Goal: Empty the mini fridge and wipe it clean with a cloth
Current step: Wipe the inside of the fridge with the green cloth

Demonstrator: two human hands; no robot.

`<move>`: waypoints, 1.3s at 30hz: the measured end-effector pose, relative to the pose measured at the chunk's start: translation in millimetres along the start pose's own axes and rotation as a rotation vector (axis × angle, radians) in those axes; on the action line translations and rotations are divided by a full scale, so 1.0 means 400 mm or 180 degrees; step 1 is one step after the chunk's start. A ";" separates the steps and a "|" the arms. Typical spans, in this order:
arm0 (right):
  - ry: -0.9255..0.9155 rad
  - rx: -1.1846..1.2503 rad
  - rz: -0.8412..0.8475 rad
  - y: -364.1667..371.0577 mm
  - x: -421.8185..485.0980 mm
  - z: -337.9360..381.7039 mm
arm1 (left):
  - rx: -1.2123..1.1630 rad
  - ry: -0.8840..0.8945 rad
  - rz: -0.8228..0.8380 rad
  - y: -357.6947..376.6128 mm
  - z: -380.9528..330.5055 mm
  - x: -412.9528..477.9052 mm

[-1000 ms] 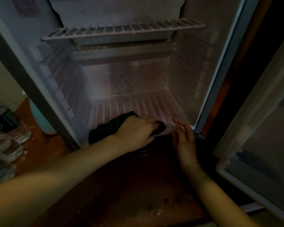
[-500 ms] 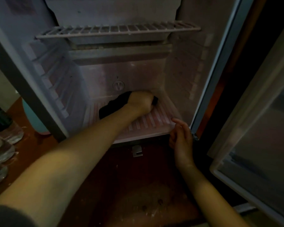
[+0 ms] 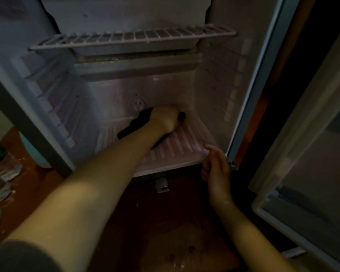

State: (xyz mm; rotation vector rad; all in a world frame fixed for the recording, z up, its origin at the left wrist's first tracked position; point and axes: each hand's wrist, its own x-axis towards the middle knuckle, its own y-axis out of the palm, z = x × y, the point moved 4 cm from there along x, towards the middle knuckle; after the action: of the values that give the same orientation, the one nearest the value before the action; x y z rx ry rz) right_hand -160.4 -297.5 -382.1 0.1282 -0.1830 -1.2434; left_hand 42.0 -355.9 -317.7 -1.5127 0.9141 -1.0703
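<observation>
Okay, left hand (image 3: 165,119) is deep inside the mini fridge (image 3: 220,85), fingers curled round a dark cloth (image 3: 134,124) and pressing it on the ribbed floor (image 3: 181,146) at the far edge, just beside the back wall. The cloth trails out left and under my wrist. Right hand (image 3: 216,169) sits at the near right corner of the fridge floor, fingers loosely bent and holding nothing; I can't tell if it touches the lip. The wire shelf (image 3: 132,39) sits bare above. The door (image 3: 302,154) is swung open on the right. Bottles (image 3: 2,167) stand far left on the wooden surface (image 3: 165,232).
</observation>
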 end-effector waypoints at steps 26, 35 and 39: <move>0.0022 0.0199 -0.0238 -0.008 0.011 -0.005 | 0.0193 0.0258 0.0094 0.008 -0.147 0.009; -0.0255 0.0412 0.0034 -0.015 -0.043 0.024 | 0.0178 0.1672 -0.0147 0.022 -0.194 -0.246; -0.0372 0.0241 0.0208 -0.009 -0.043 0.020 | 0.0221 0.1188 -0.0140 0.019 -0.151 -0.104</move>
State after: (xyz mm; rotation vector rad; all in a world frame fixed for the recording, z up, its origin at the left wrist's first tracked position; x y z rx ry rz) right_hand -170.7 -282.4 -376.1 0.1142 -0.3332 -1.1799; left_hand -28.8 -336.9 -327.4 -1.3025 1.0880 -1.4320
